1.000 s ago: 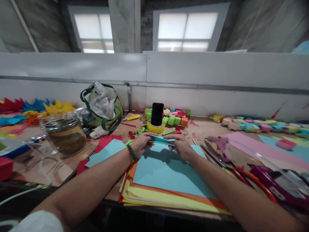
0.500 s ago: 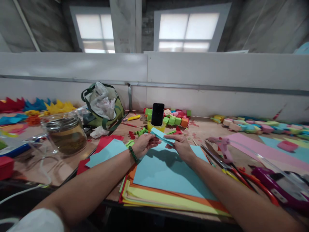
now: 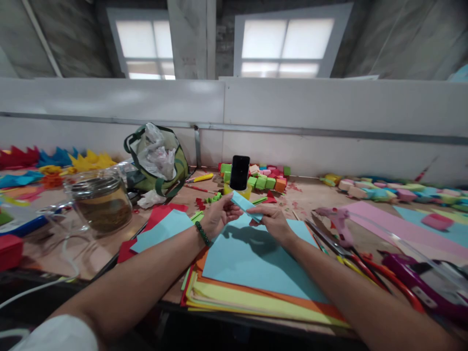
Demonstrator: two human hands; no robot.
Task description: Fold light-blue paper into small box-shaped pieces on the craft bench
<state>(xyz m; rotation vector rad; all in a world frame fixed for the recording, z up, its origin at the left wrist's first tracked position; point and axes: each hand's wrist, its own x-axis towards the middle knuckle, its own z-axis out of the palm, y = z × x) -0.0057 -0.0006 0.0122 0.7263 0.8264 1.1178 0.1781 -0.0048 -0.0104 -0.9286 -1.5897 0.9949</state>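
Observation:
Both my hands hold a small light-blue paper strip (image 3: 245,205) above the table, tilted down to the right. My left hand (image 3: 218,216), with a green bead bracelet on the wrist, pinches its left end. My right hand (image 3: 271,220) pinches its right end. Under them lies a stack of coloured paper sheets (image 3: 252,265) with a light-blue sheet on top.
A black phone (image 3: 240,172) stands in a yellow tape roll behind my hands, with coloured paper cubes (image 3: 266,178) around it. A glass jar (image 3: 99,200) and a green bag (image 3: 158,159) sit at left. Scissors (image 3: 351,256), a pink glue gun (image 3: 334,218) and a purple tool (image 3: 427,283) lie at right.
The strip lay flat and level between my hands a second ago; now it is lifted a little and tilted, its left end higher. My hands have drawn slightly closer together.

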